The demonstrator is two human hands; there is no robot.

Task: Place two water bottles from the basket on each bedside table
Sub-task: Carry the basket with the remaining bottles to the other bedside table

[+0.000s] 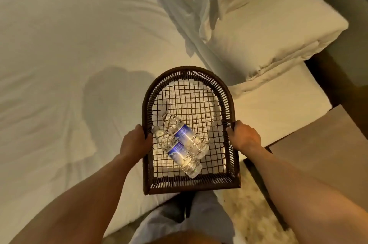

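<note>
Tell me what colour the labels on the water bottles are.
Blue, on both water bottles, seen from the head camera.

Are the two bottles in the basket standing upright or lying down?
Lying down. Both water bottles lie side by side on the basket floor, caps pointing up-left.

Bedroom: white-sheeted bed, pillows (stacked), bedside table.
</note>
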